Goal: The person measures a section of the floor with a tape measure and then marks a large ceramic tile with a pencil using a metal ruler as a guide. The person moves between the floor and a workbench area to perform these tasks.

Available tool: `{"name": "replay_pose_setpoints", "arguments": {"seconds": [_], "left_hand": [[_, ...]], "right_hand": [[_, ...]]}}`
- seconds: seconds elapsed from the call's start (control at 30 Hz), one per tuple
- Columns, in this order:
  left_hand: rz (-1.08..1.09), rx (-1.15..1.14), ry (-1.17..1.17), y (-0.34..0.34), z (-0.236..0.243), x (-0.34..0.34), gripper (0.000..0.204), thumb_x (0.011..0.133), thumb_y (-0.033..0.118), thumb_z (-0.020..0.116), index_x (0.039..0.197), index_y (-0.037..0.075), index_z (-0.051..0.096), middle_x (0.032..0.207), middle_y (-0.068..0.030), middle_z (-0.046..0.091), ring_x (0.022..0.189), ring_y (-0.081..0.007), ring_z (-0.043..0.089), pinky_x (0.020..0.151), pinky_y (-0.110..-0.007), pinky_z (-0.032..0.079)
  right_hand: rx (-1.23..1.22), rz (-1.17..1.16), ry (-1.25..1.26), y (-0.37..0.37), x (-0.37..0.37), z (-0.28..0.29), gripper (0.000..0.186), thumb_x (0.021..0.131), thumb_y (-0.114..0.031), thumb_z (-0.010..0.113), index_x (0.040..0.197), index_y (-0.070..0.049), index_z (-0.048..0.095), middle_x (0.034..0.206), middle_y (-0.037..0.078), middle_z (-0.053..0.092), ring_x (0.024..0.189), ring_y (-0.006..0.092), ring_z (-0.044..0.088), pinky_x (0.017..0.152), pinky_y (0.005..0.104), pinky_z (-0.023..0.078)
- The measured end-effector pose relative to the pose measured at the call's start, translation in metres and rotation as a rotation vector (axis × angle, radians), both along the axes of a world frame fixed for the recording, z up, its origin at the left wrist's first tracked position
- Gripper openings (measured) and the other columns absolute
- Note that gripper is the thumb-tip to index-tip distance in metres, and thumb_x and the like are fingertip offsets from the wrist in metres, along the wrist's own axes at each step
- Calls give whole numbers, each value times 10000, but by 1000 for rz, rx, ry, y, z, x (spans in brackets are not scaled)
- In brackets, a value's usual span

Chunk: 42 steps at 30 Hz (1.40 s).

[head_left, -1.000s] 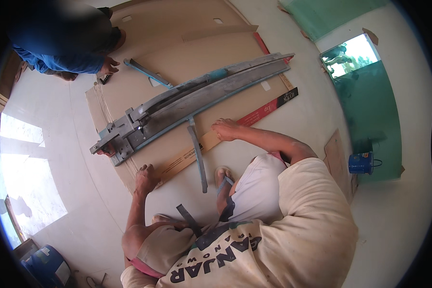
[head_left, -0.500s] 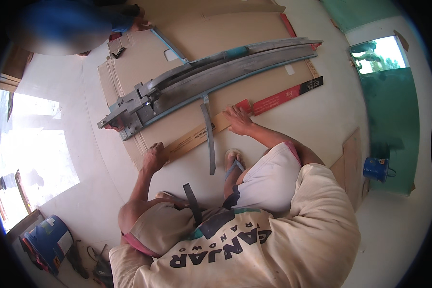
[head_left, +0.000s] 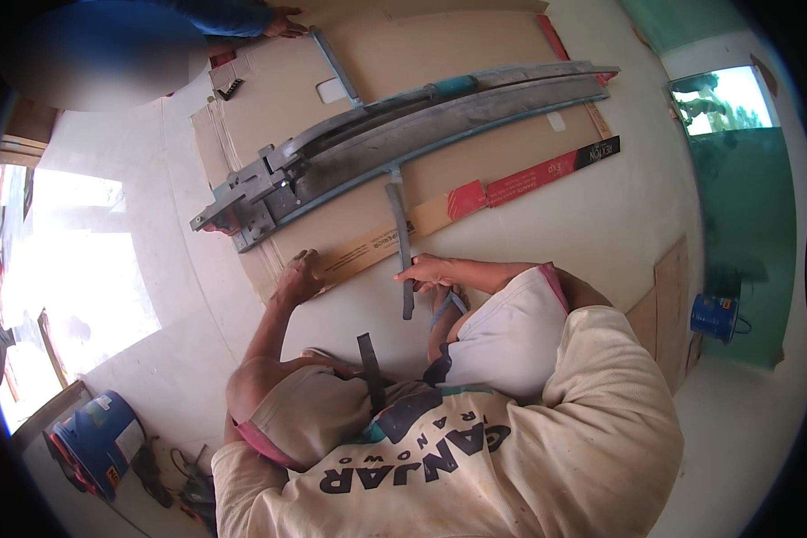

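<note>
In the head view I see the right hand point(head_left: 429, 271) clasping a slim grey bar point(head_left: 397, 215) that juts from the long, scuffed cutter point(head_left: 368, 168), grey with blue edges, lying on cardboard point(head_left: 412, 45). The left hand point(head_left: 300, 276) touches the tan end of a strip point(head_left: 360, 257); its grip I cannot tell.

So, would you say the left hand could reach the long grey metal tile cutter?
Probably yes: the left hand is near the cutter, with only flat brown cardboard visible between them.
</note>
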<state>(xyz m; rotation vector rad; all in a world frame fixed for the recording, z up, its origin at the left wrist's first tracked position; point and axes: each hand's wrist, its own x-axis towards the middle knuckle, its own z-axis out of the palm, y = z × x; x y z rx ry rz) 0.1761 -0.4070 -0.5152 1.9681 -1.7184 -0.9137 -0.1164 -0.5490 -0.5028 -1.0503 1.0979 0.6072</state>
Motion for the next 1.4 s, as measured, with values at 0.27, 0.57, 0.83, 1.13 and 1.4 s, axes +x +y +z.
{"name": "replay_pose_setpoints", "arguments": {"seconds": [0.27, 0.57, 0.83, 1.13, 1.4], "left_hand": [[-16, 147, 16, 3, 6, -31, 532, 731, 160, 729, 1195, 20, 510, 1117, -219, 602, 1072, -407, 574, 911, -451, 484], [-154, 62, -79, 16, -1, -45, 369, 812, 90, 624, 1164, 30, 531, 1084, -187, 613, 1031, -389, 591, 890, -456, 487], [-329, 44, -242, 33, -4, -66, 292, 856, 38, 507, 1146, 67, 532, 1105, -155, 573, 1095, -320, 553, 910, -438, 463], [-494, 3, -310, 43, -11, -81, 247, 896, 110, 498, 1133, 73, 559, 1179, -148, 507, 1116, -300, 525, 871, -419, 456], [-537, 20, -205, 56, -35, -77, 351, 850, 117, 530, 1196, 85, 578, 1257, -194, 455, 1114, -342, 514, 872, -477, 453]], "right_hand": [[-139, -20, 10, 12, -9, 0, 499, 840, -392, 711, 1115, -12, 539, 909, 44, 596, 784, 108, 586, 637, 243, 513], [-163, -42, -18, 15, -12, 4, 405, 871, -402, 668, 1027, -38, 585, 918, 35, 589, 815, 116, 583, 683, 270, 513], [-222, -118, -60, 19, -12, 14, 326, 852, -344, 681, 876, -51, 543, 701, 15, 546, 570, 94, 527, 541, 259, 451], [-234, -115, -63, 17, -14, 22, 322, 866, -353, 658, 812, -67, 521, 663, 3, 518, 547, 104, 508, 526, 269, 432], [-69, -132, 73, 20, -8, 29, 292, 906, -336, 611, 906, -45, 638, 720, 22, 600, 602, 92, 548, 571, 235, 474]]}}
